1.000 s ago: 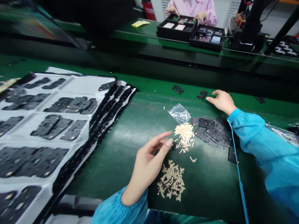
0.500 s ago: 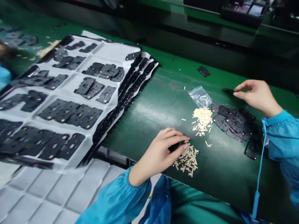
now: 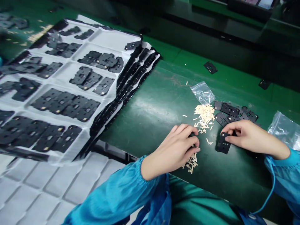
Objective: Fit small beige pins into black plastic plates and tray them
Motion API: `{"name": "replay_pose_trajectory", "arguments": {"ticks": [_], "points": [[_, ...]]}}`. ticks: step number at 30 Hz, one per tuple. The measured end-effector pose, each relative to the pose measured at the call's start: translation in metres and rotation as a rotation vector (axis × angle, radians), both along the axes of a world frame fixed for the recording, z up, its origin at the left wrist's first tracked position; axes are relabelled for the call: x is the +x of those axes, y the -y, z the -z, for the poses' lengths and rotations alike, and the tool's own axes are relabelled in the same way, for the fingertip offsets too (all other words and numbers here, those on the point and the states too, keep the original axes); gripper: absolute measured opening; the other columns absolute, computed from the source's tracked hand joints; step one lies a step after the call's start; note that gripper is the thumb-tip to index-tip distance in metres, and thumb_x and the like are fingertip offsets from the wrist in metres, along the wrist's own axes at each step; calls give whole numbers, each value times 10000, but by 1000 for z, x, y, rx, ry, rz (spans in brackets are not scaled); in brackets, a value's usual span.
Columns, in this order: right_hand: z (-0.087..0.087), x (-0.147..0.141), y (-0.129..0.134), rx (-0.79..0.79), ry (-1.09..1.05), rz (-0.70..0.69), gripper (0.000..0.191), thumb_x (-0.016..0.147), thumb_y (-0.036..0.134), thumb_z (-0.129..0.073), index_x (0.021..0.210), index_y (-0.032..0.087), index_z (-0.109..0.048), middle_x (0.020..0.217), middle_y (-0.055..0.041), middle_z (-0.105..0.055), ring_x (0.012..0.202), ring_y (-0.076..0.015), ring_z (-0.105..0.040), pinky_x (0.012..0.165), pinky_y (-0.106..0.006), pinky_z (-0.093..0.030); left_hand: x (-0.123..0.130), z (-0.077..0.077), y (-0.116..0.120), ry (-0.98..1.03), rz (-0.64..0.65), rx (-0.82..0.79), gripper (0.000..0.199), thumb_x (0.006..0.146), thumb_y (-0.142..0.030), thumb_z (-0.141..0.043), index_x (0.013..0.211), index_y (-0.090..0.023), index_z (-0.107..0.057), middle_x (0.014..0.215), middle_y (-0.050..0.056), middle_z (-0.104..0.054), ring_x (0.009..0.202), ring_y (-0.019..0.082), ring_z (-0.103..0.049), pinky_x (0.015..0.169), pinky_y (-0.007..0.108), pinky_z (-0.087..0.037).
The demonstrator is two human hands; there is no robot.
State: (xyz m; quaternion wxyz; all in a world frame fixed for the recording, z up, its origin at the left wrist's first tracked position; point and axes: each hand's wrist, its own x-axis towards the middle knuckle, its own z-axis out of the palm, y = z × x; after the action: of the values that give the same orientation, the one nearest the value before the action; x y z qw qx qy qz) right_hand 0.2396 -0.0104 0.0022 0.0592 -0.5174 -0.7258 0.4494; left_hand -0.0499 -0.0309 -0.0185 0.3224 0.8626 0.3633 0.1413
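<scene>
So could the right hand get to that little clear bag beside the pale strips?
Probably yes. The right hand is close by, and only a low scatter of flat black pieces sits between it and the clear plastic bag, so it could likely pass straight over them.

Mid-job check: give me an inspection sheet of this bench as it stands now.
surface: green bench mat, scattered cream bits.
job's things: cream strip pile, smaller strip pile, black plates, clear plastic bag.
clutter: two stray black plates, second plastic bag, white tray sheet of black parts.
hands: left hand pinches black piece; right hand touches black plate.
cables: blue cord near right sleeve.
surroundings: grey quilted padding below the bench.
</scene>
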Motion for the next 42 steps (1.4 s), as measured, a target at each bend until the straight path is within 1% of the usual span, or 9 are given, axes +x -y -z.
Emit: {"name": "replay_pose_trajectory", "arguments": {"ticks": [6,13,19,22,25,28,33,38,42], "points": [[-13,-19,25,400,129,78,251,870,277,-721,1118,264,-756,1095,-70,-748,923,-258,-708,754,-370,-528,7,-4,-4,104,-115,-123,93,939,-233,-669,852,-212,-691,1041,62,-631,994,257,-552,866,384,-408],[-2,-65,37,207,-245,160,87,907,227,-682,922,230,-768,788,0,-699,706,-159,-637,632,-298,-472,19,-10,-3,435,-402,-373,122,904,-256,-710,800,-211,-666,945,48,-678,975,237,-620,904,381,-457],[9,-76,40,74,-407,248,147,893,198,-662,777,219,-751,683,19,-654,618,-132,-556,564,-269,-415,14,-12,0,504,-413,-643,165,903,-311,-725,789,-195,-693,761,26,-671,733,174,-576,687,283,-452],[10,-76,41,-37,-464,304,128,883,225,-670,778,211,-741,686,18,-671,608,-129,-560,545,-258,-413,13,-11,5,527,-432,-685,175,897,-310,-725,777,-189,-681,699,-1,-624,659,144,-524,620,250,-414],[9,-76,42,-88,-512,339,116,878,225,-666,793,204,-742,710,9,-699,619,-130,-583,559,-257,-437,12,-11,9,484,-446,-612,171,921,-285,-691,778,-192,-669,708,3,-632,663,147,-548,619,253,-428],[6,-76,41,-74,-542,349,111,868,210,-667,785,210,-741,733,4,-713,651,-139,-608,592,-266,-460,13,-13,11,449,-450,-385,110,944,-253,-675,849,-203,-702,761,23,-680,701,169,-607,659,281,-471],[2,-71,39,-35,-546,388,102,854,204,-680,780,217,-748,732,5,-706,645,-141,-596,590,-273,-454,12,-20,10,416,-273,-112,178,962,-161,-644,1036,-239,-786,928,64,-779,822,214,-688,769,344,-530],[-1,-68,39,7,-552,398,110,830,147,-674,770,212,-739,710,12,-674,653,-142,-595,603,-272,-459,11,-21,10,381,-333,135,222,927,-159,-696,1099,-257,-797,975,78,-796,813,223,-709,742,350,-546],[-3,-67,39,50,-568,393,111,839,142,-683,771,209,-738,690,24,-650,621,-122,-560,579,-252,-438,14,-17,9,336,-188,229,203,948,-142,-659,1102,-210,-772,968,89,-792,771,217,-696,694,352,-543]]}}
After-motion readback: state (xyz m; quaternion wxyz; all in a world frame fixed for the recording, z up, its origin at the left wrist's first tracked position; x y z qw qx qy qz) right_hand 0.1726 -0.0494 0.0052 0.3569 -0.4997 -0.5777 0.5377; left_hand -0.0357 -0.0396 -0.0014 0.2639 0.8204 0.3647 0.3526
